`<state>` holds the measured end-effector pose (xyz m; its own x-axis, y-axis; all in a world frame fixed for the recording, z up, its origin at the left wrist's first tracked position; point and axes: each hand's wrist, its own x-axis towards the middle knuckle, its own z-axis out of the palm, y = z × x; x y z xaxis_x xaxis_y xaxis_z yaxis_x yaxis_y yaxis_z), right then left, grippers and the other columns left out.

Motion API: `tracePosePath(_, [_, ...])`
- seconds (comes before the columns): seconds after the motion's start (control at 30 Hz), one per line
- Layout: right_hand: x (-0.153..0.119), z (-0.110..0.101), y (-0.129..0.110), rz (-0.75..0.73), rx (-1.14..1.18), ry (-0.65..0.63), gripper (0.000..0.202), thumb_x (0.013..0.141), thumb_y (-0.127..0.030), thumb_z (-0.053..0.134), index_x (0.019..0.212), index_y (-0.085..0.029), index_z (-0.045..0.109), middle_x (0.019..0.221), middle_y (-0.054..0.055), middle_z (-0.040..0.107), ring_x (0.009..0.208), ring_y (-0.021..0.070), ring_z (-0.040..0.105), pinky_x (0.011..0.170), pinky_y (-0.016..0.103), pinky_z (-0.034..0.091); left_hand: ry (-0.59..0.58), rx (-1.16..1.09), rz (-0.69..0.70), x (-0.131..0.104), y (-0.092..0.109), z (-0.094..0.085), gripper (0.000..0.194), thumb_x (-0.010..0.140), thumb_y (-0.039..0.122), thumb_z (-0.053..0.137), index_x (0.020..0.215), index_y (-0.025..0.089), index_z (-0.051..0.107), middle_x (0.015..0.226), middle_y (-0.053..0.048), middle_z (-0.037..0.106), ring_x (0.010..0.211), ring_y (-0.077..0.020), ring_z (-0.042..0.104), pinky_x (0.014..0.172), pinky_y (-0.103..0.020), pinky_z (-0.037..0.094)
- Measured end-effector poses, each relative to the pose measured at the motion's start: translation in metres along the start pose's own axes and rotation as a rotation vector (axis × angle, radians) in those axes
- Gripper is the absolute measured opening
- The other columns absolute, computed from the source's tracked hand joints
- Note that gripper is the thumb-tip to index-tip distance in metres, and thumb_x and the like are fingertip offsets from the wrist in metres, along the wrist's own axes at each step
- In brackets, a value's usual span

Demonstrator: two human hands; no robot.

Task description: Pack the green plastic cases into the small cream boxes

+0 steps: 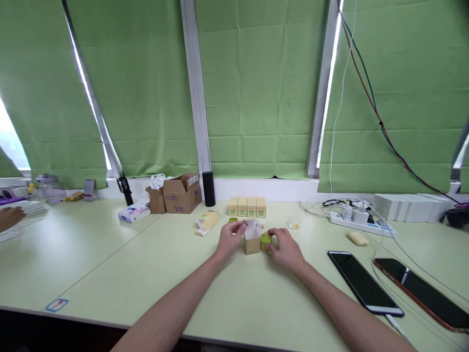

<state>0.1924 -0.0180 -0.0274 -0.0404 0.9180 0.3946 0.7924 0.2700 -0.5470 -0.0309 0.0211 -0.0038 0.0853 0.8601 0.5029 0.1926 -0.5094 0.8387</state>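
Note:
A small tan box (252, 244) stands upright on the table with its top flaps open. My left hand (230, 238) pinches the box's upper left flap. Just right of the box, my right hand (286, 248) has its fingers closed on a small green container (266, 240) with a ring on top. Part of another green item (233, 220) shows behind my left hand. Behind the hands stands a row of several closed tan boxes (247, 207). An opened yellowish carton (207, 223) lies to the left, and a small clear container (293, 223) sits to the right.
Two phones (364, 281) lie at the right, near a power strip (361, 222) with cables and an earbud case (357, 238). Cardboard boxes (182, 194), a black cylinder (208, 188) and a tissue pack (134, 212) stand back left. Another person's hand (10, 217) shows far left.

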Motion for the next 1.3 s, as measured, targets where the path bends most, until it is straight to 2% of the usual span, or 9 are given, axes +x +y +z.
tracePosePath(0.23, [0.0, -0.001, 0.0, 0.0, -0.012, -0.017, 0.033, 0.085, -0.025, 0.064, 0.119, -0.023, 0.064, 0.121, 0.01, 0.064, 0.115, 0.0258, 0.062, 0.089, 0.034, 0.048, 0.0, -0.187, -0.124, 0.001, 0.004, 0.0, 0.031, 0.073, 0.039, 0.08, 0.09, 0.013, 0.079, 0.102, -0.015, 0.079, 0.096, -0.0279, 0.072, 0.091, -0.039, 0.054])
tracePosePath(0.5, [0.001, -0.004, -0.003, 0.026, -0.021, -0.047, 0.033, 0.085, -0.024, 0.064, 0.119, -0.023, 0.064, 0.124, 0.01, 0.064, 0.119, 0.0249, 0.06, 0.089, 0.033, 0.047, -0.066, -0.353, -0.313, 0.008, 0.0, -0.006, 0.04, 0.054, 0.019, 0.07, 0.093, 0.013, 0.079, 0.086, -0.009, 0.075, 0.079, -0.0183, 0.064, 0.067, -0.026, 0.044])
tracePosePath(0.63, [0.0, -0.005, -0.005, 0.014, -0.024, -0.056, 0.035, 0.085, -0.023, 0.065, 0.12, -0.023, 0.064, 0.123, 0.01, 0.067, 0.123, 0.0261, 0.059, 0.091, 0.034, 0.047, -0.106, -0.364, -0.35, 0.009, -0.004, -0.009, 0.046, 0.05, 0.016, 0.066, 0.094, 0.013, 0.078, 0.082, -0.007, 0.072, 0.077, -0.0173, 0.062, 0.065, -0.024, 0.041])
tracePosePath(0.77, [-0.001, -0.004, -0.003, 0.008, -0.006, -0.06, 0.037, 0.085, -0.022, 0.064, 0.122, -0.022, 0.063, 0.125, 0.01, 0.067, 0.12, 0.0269, 0.06, 0.093, 0.036, 0.048, -0.142, -0.358, -0.384, 0.01, -0.005, -0.009, 0.05, 0.048, 0.015, 0.065, 0.097, 0.013, 0.077, 0.077, -0.005, 0.068, 0.066, -0.0128, 0.055, 0.06, -0.023, 0.035])
tracePosePath(0.97, [0.001, 0.002, 0.004, -0.096, 0.061, -0.039, 0.037, 0.081, -0.016, 0.063, 0.118, -0.021, 0.065, 0.119, 0.01, 0.071, 0.111, 0.0275, 0.066, 0.093, 0.038, 0.05, -0.151, -0.375, -0.39, 0.011, -0.008, -0.008, 0.051, 0.046, 0.014, 0.064, 0.095, 0.013, 0.076, 0.072, -0.002, 0.065, 0.06, -0.0104, 0.05, 0.058, -0.023, 0.031])
tracePosePath(1.07, [0.004, 0.001, 0.006, -0.085, 0.081, 0.02, 0.033, 0.083, -0.018, 0.061, 0.116, -0.021, 0.065, 0.115, 0.009, 0.071, 0.101, 0.0259, 0.068, 0.087, 0.038, 0.052, -0.146, -0.375, -0.388, 0.011, -0.008, -0.008, 0.049, 0.046, 0.015, 0.064, 0.093, 0.013, 0.076, 0.069, -0.001, 0.062, 0.059, -0.0105, 0.048, 0.057, -0.023, 0.029])
tracePosePath(1.13, [0.006, -0.003, 0.006, -0.067, 0.106, 0.114, 0.032, 0.087, -0.024, 0.059, 0.119, -0.022, 0.064, 0.117, 0.009, 0.07, 0.097, 0.0255, 0.067, 0.085, 0.039, 0.052, -0.152, -0.373, -0.384, 0.011, -0.008, -0.007, 0.049, 0.046, 0.015, 0.065, 0.093, 0.013, 0.076, 0.067, -0.001, 0.061, 0.057, -0.0102, 0.046, 0.057, -0.024, 0.029])
tracePosePath(1.2, [0.008, -0.008, 0.005, -0.081, 0.172, 0.235, 0.033, 0.09, -0.03, 0.058, 0.122, -0.022, 0.061, 0.12, 0.01, 0.068, 0.099, 0.0259, 0.065, 0.085, 0.041, 0.052, -0.158, -0.369, -0.377, 0.01, -0.007, -0.007, 0.049, 0.047, 0.015, 0.065, 0.094, 0.012, 0.076, 0.067, -0.001, 0.062, 0.058, -0.0104, 0.047, 0.058, -0.024, 0.029])
tracePosePath(1.3, [0.008, -0.016, -0.002, -0.184, 0.323, 0.362, 0.035, 0.094, -0.036, 0.056, 0.126, -0.022, 0.058, 0.126, 0.012, 0.065, 0.11, 0.0272, 0.062, 0.092, 0.043, 0.05, -0.179, -0.359, -0.359, 0.007, -0.005, -0.005, 0.048, 0.049, 0.015, 0.066, 0.096, 0.012, 0.076, 0.071, -0.003, 0.066, 0.062, -0.0117, 0.052, 0.06, -0.024, 0.032])
